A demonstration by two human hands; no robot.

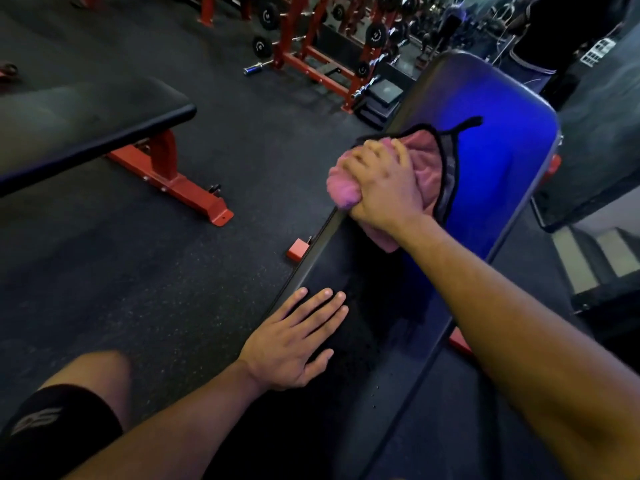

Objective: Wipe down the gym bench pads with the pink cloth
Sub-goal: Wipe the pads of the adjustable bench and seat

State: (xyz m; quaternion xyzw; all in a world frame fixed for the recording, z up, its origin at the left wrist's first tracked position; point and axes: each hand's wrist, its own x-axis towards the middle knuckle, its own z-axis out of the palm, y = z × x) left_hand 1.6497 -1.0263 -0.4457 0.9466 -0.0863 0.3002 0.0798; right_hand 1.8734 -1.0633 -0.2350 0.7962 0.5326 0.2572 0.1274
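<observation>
The bunched pink cloth with black edging [431,161] lay on the long dark padded gym bench pad [491,140], at its left edge, midway along. The right hand [384,183] gripped it, fingers curled over the wad. The left hand [294,344] rested flat on the near pad, fingers straight and spread. A second black bench on a red frame [104,126] stood well apart to the left.

Our right hand [382,183] covering the middle of the pink cloth [429,161], pad beneath it unseen; near end of the bench pad [491,161] cut by the bottom edge; second bench [90,116] cut at left; far weight plates [375,34] too small for us to read
</observation>
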